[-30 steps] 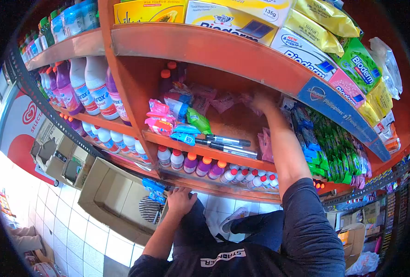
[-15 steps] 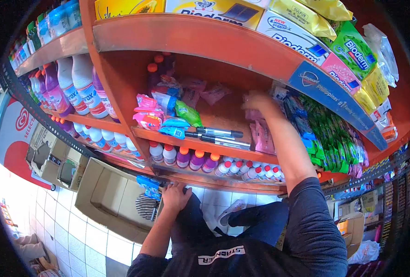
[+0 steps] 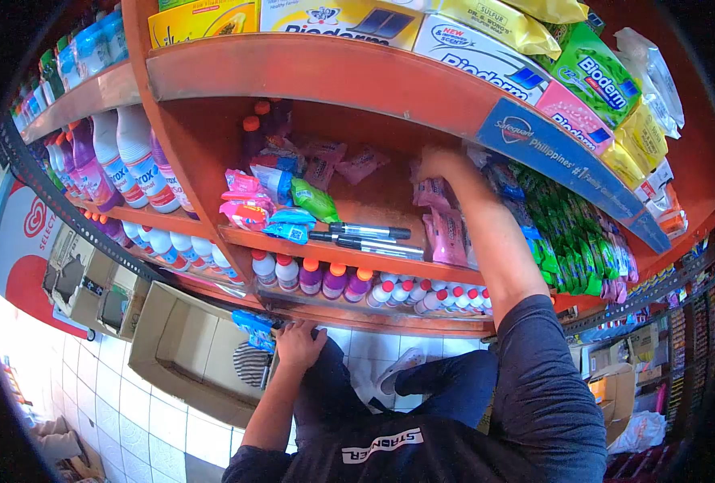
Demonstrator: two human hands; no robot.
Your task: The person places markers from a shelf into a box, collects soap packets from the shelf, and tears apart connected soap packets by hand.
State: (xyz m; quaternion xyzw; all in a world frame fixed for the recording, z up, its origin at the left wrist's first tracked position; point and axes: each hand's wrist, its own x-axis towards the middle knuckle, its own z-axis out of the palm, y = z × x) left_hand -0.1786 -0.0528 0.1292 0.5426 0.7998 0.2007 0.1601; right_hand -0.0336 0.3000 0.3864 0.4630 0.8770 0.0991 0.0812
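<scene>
My right hand [image 3: 444, 167] reaches into the middle shelf, fingers curled down on a pink packet [image 3: 430, 194]. More pink packets [image 3: 447, 236] stand just below it. Its fingertips are partly hidden and slightly blurred. Down by my knee, my left hand [image 3: 299, 344] is closed over a dark handle, with a blue end piece [image 3: 253, 328] sticking out to the left; its exact kind is unclear. On the shelf's left part lie pink packs [image 3: 246, 199], a green pack [image 3: 313, 200], a light-blue pack [image 3: 290, 224] and black-and-clear slim packs [image 3: 373, 240].
Green sachets [image 3: 570, 241] fill the shelf's right side. Soap boxes [image 3: 486, 60] line the shelf above. Capped bottles [image 3: 335, 282] stand in the row below. A cardboard box [image 3: 188, 338] with a striped cloth [image 3: 250, 364] sits on the tiled floor at left.
The view has shifted slightly, so the shelf appears a little left. My right hand stays at the pink packets, now less blurred, with a packet showing below its fingers. My left hand stays by the knee.
</scene>
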